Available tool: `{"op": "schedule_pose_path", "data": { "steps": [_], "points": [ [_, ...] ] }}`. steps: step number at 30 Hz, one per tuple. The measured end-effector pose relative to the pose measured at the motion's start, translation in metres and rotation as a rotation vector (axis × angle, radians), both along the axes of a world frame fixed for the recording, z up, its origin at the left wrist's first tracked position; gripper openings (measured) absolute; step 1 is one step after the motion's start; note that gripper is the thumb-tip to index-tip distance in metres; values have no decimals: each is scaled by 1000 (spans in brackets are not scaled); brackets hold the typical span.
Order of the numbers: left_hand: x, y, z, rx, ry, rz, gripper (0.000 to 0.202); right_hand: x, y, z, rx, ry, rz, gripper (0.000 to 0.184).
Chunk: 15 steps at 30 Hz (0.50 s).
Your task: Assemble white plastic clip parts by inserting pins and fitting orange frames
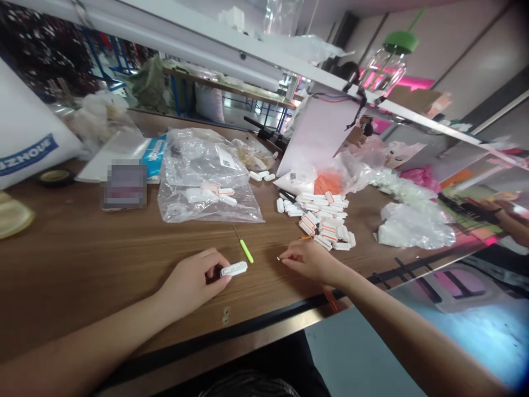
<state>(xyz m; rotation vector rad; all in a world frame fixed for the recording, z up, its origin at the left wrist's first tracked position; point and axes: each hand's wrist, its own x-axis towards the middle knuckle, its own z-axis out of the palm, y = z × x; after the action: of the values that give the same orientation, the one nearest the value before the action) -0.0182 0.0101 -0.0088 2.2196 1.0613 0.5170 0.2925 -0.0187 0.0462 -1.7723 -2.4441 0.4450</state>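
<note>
Well left of the fingers: dark roll of tape on the brown wooden tabletop. Beyond the left fingertips, well apart: clear crumpled plastic bag holding white parts.

Left hand knuckles up, thumb and forefinger clamped on a small white rectangular plastic piece, lying flat, jutting rightward past the fingertips, low over the wood.

Between both sets of fingers, slightly beyond: thin pick with lime-green handle, lying free.

Right hand with fingertips pinched together on a tiny pale bit, too small to identify.

Just beyond the right fingers: heap of white plastic pieces with orange stripes. Farther right: white crumpled plastic bag.

Bare wood between the fingertips; dark table edge close behind both wrists.
</note>
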Motion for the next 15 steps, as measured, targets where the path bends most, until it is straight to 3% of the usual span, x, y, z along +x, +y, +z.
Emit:
{"op": "schedule_pose_path", "data": {
  "steps": [7, 15],
  "points": [
    [-2, 0, 2, 30, -4, -15, 12, -25, -6, -13, 106, -182, -43, 20],
    [-2, 3, -4, 46, 1, -26, 14, -11, 3, -15, 116, -206, 171, 20]
  ]
}}
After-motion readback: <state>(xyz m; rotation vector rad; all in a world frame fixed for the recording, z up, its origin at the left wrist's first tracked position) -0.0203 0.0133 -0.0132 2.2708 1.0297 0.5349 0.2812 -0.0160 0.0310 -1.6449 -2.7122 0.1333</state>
